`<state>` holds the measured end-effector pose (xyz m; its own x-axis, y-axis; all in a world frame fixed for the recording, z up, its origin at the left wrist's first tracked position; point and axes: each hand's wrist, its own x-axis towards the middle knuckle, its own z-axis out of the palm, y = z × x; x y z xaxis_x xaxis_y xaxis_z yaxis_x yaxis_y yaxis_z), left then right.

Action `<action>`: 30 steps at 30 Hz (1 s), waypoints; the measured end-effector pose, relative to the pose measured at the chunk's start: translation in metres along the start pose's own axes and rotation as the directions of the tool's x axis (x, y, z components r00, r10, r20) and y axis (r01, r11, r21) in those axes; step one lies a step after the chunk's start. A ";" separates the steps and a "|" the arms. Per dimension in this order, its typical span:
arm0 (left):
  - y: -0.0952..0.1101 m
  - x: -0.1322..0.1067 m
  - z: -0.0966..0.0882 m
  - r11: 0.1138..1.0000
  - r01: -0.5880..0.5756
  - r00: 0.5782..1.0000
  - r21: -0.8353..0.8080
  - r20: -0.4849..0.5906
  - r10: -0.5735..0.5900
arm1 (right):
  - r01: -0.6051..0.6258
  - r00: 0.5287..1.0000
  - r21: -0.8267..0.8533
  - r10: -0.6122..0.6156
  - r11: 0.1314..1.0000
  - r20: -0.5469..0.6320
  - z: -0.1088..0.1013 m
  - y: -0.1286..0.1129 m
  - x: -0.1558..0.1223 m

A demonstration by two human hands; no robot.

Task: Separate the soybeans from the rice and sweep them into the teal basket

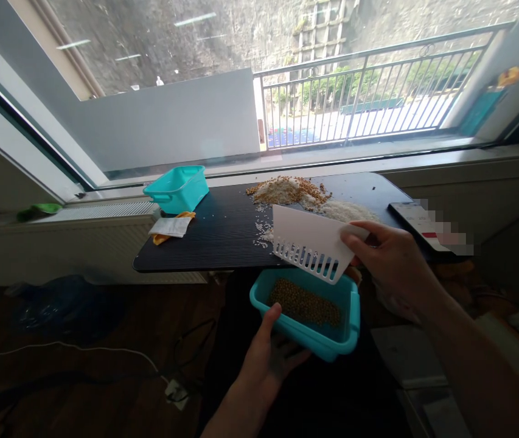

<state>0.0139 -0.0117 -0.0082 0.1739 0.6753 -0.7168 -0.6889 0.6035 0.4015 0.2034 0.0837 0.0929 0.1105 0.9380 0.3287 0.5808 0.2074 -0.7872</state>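
My left hand [272,356] grips a teal plastic bin [339,337] from below, just under the front edge of the black table [213,234]. The bin holds a layer of brownish grains [303,302]. My right hand [389,258] holds a white slotted sieve scoop [307,240], tilted above the bin at the table's edge. On the table behind the scoop lies a mixed pile of brown grains and white rice [293,191], with a spread of white rice [348,211] to its right.
A second teal bin [177,188] stands at the table's far left, beside a white and yellow packet [171,227]. A phone [417,222] lies at the right edge. A radiator and window sill run behind. Cables and a blue bag lie on the dark floor at left.
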 end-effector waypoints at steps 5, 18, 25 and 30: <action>-0.001 0.000 0.001 1.000 0.000 1.000 -0.011 0.005 0.000 | -0.074 0.997 -0.118 0.070 0.990 -0.036 -0.013 0.006 -0.001; 0.000 -0.001 0.003 1.000 0.023 0.999 -0.011 -0.030 -0.023 | -0.188 0.965 -0.211 0.140 0.959 -0.224 -0.055 0.026 0.016; -0.003 0.002 0.000 1.000 0.026 1.000 0.001 -0.014 -0.026 | -0.174 0.963 -0.160 0.134 0.972 -0.233 -0.054 0.021 0.006; -0.003 0.001 -0.001 1.000 0.021 1.000 0.007 0.002 -0.021 | -0.123 0.992 -0.115 0.117 0.986 -0.055 -0.031 0.012 -0.011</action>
<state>0.0154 -0.0129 -0.0105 0.1894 0.6634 -0.7239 -0.6805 0.6201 0.3903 0.2343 0.0677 0.0959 0.2222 0.9391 0.2622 0.6516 0.0570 -0.7564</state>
